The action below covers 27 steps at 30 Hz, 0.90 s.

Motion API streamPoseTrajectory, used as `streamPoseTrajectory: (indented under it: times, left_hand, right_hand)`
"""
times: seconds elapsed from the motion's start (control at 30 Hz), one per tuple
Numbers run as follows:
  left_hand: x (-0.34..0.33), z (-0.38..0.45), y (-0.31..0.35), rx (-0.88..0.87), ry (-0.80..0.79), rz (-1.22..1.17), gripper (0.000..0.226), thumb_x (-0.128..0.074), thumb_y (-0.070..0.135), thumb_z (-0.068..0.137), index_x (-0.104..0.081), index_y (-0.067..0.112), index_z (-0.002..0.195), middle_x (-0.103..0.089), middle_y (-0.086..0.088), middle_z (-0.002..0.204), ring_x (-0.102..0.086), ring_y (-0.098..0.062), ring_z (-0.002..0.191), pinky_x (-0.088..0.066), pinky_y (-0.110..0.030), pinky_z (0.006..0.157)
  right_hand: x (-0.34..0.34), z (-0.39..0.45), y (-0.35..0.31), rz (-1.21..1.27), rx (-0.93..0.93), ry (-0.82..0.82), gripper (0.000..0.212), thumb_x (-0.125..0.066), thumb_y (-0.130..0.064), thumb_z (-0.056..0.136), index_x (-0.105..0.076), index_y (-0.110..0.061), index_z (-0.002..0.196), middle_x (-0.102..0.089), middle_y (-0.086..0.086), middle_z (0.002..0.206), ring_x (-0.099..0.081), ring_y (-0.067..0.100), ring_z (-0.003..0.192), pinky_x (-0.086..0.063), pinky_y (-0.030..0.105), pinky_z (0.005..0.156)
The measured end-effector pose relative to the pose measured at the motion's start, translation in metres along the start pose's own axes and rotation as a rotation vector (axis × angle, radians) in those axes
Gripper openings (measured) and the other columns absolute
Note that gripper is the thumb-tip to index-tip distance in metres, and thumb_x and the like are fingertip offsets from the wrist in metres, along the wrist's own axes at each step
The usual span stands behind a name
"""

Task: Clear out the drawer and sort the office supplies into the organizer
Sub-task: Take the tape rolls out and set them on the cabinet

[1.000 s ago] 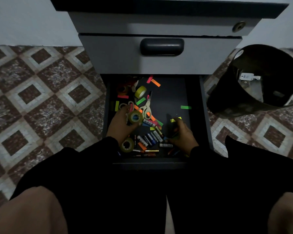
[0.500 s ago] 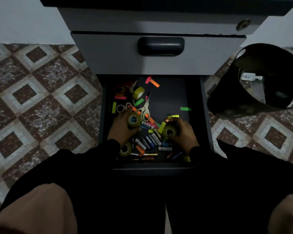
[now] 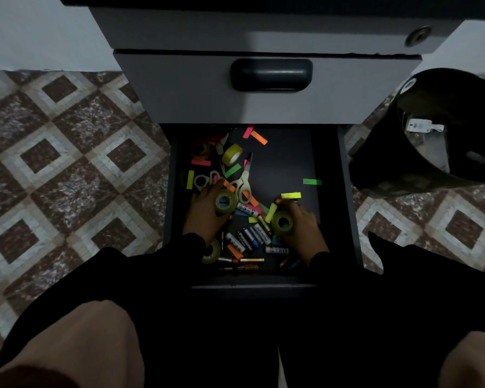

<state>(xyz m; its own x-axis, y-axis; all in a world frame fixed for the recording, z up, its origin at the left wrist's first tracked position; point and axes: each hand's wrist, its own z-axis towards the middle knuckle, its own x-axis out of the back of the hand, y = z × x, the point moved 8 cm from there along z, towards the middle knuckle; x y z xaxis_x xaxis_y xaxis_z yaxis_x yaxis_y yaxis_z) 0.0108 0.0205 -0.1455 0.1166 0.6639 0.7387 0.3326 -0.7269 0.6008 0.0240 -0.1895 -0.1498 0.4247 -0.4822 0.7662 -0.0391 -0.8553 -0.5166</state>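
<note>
Drawer (image 3: 328, 197) holds tape rolls (image 3: 232, 154), batteries (image 3: 248, 236), scissors (image 3: 242, 183).

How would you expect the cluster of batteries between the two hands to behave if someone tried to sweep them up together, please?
The batteries are smooth cylinders lying loose on the flat drawer floor, so they would probably roll apart when nudged. Their casings look glossy, so likely slippery to pinch. They seem rigid and probably heavy for their size, unlike the paper strips around them.
</note>
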Motion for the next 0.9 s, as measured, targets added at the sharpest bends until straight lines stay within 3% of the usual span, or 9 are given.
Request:
streamPoseTrajectory:
  times: [0.37, 0.5, 0.6, 0.73, 0.9]
  left_hand:
    - [0.006, -0.003, 0.001, -0.031, 0.016, 0.02, 0.075, -0.072, 0.02, 0.081, -0.033, 0.019, 0.145, -0.042, -0.011, 0.141, -0.036, -0.032, 0.128, -0.034, -0.04, 0.104]
    - [0.01, -0.008, 0.01, -0.053, 0.006, 0.023, 0.063, -0.072, 0.023, 0.081, -0.045, 0.016, 0.138, -0.043, -0.01, 0.139, -0.036, -0.031, 0.127, -0.034, -0.041, 0.104]
    - [0.018, -0.012, 0.02, -0.08, 0.004, -0.038, 0.058, -0.074, 0.022, 0.079, -0.051, 0.014, 0.132, -0.046, -0.011, 0.134, -0.041, -0.031, 0.124, -0.037, -0.041, 0.102]
    - [0.046, -0.017, 0.04, -0.089, 0.07, -0.172, 0.056, -0.075, 0.011, 0.077, -0.054, 0.009, 0.129, -0.047, -0.016, 0.129, -0.049, -0.032, 0.117, -0.039, -0.03, 0.095]
    - [0.087, -0.035, 0.066, -0.161, 0.15, -0.234, 0.056, -0.075, 0.011, 0.077, -0.054, 0.01, 0.129, -0.047, -0.014, 0.126, -0.051, -0.03, 0.113, -0.041, -0.029, 0.091]
  right_hand:
    - [0.002, 0.003, -0.002, -0.002, 0.005, 0.013, 0.063, -0.07, -0.011, 0.078, -0.044, -0.021, 0.134, -0.052, 0.002, 0.133, -0.04, 0.023, 0.12, -0.033, 0.025, 0.093]
    - [0.007, 0.0, -0.006, 0.005, 0.028, 0.032, 0.061, -0.071, -0.01, 0.077, -0.047, -0.018, 0.132, -0.054, 0.004, 0.13, -0.042, 0.024, 0.117, -0.034, 0.023, 0.09]
    - [0.015, -0.002, -0.014, -0.01, 0.052, 0.027, 0.057, -0.072, -0.013, 0.076, -0.049, -0.013, 0.128, -0.052, 0.008, 0.128, -0.043, 0.027, 0.115, -0.034, 0.028, 0.091]
    - [0.041, -0.006, -0.039, 0.002, 0.106, 0.035, 0.057, -0.075, -0.012, 0.072, -0.05, -0.006, 0.122, -0.045, 0.014, 0.126, -0.043, 0.031, 0.118, -0.034, 0.03, 0.098]
    - [0.085, -0.021, -0.08, 0.017, 0.227, 0.088, 0.056, -0.076, -0.007, 0.068, -0.052, -0.006, 0.118, -0.049, 0.014, 0.119, -0.047, 0.032, 0.114, -0.036, 0.031, 0.092]
